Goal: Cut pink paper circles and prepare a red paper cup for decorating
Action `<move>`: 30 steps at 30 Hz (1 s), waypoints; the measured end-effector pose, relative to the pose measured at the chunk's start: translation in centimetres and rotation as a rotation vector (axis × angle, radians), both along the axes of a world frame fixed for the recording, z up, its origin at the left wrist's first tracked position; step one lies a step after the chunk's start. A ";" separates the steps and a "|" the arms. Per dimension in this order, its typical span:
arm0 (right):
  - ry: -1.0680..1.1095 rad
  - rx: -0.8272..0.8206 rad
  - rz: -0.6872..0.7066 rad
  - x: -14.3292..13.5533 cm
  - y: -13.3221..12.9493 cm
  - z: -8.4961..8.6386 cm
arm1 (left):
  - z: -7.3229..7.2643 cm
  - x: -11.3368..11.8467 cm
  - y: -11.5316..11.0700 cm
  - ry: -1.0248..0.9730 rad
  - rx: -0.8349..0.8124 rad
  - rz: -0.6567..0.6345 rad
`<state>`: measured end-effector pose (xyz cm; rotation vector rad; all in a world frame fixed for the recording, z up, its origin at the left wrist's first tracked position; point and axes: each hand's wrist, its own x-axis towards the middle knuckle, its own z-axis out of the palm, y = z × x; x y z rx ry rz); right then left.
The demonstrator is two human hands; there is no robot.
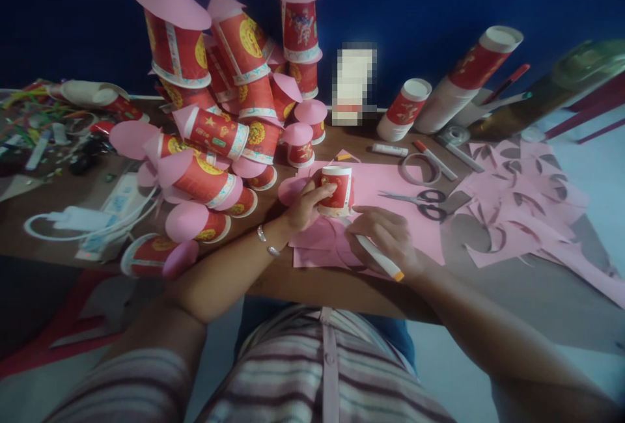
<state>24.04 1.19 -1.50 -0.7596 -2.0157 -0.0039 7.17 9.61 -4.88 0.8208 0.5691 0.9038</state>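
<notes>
A small red-and-white printed paper cup (pixel 338 190) sits near the middle of the view, close to upright and apparently mouth-down on a flat sheet of pink paper (pixel 420 237). The bare left hand (pixel 303 205), reaching in from 8 o'clock, is clamped round the cup's side, thumb across its front. The bare right hand (pixel 385 234), at the cup's 4 o'clock, has its fingers closed on a slim white marker with an orange end (pixel 378 257); its tip is hidden, but seems to be by the lower rim at 5 o'clock. This looks like tracing round the rim. To do it well, the left hand should press straight down without squeezing, since a thin paper wall could buckle and spoil the circle. The marker wants a steady, upright angle, close against the rim; leaning it would let the line wander outward. Short arcs, joined with the cup kept dead still, should suit better than one long sweep. The black-handled metal scissors (pixel 422 203) lie at the cup's 3 o'clock, partly over the sheet, and may be best kept clear of the drawing wrist.
</notes>
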 end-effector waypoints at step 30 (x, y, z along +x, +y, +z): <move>-0.024 0.024 -0.083 0.0 -0.1 0.3 | -0.4 -0.4 0.2 0.022 -0.011 -0.054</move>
